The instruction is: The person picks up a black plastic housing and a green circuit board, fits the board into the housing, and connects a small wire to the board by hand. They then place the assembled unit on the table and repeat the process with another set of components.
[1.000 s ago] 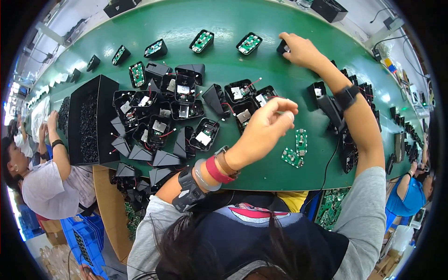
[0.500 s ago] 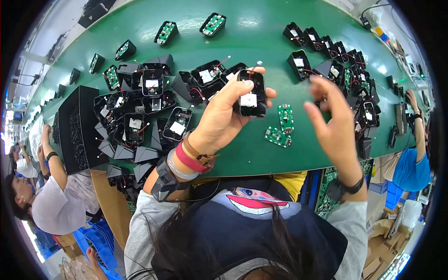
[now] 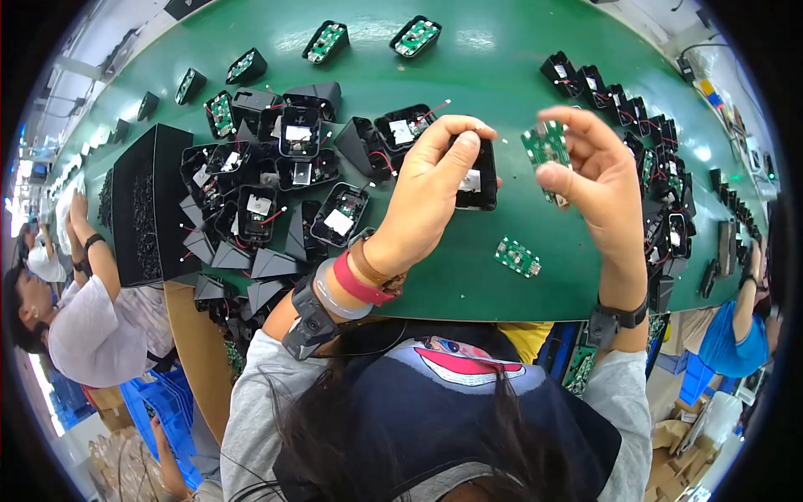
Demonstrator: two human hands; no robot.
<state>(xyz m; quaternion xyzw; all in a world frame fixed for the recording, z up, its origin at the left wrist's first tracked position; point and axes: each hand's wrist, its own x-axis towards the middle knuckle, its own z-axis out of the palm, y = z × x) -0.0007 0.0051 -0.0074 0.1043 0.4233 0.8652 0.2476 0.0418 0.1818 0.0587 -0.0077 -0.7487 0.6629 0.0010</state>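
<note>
Both angled inward, left hand (image 3: 428, 186) clasps case (image 3: 476, 182), right hand (image 3: 600, 186) pinches circuit board (image 3: 547, 149).

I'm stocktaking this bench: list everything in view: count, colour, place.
Long worktable: one, green, centre
Open plastic housing: one, black, left hand
Held circuit board: one, green, right hand
Loose circuit board: one, green, on worktable, lower centre
Wired plastic housings: many, black, worktable's left and right
Board-fitted plastic housings: at least four, black, worktable's far side
Open rectangular parts box: one, black, worktable's left
Cardboard box: one, brown, lower left
Plastic crate: at least one, blue, lower left
Co-workers: at least two, pale and blue tops, both edges
Left hand: one, bare, centre
Right hand: one, bare, centre right
</note>
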